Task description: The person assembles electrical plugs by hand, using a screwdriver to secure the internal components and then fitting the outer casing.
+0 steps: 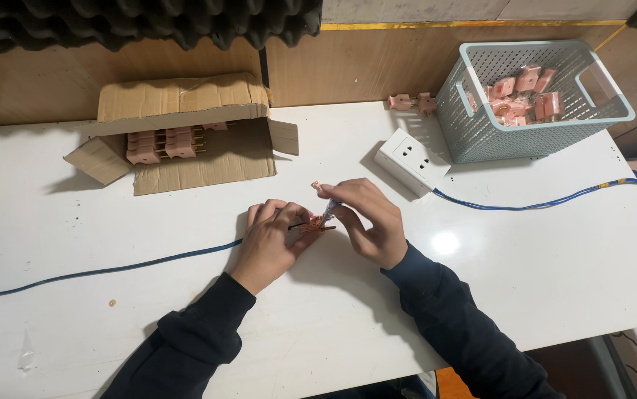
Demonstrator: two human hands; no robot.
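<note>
Bare table (525,258) right; blue cable (111,267) left, socket box (412,160) ahead.

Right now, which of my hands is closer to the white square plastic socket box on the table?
Right. The right hand lies just below-left of the white square plastic socket box; the left hand is farther left.

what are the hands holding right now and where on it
The left hand pinches a small pink plug by its body; the right hand holds a thin screwdriver along its handle, tip at the plug.
</note>
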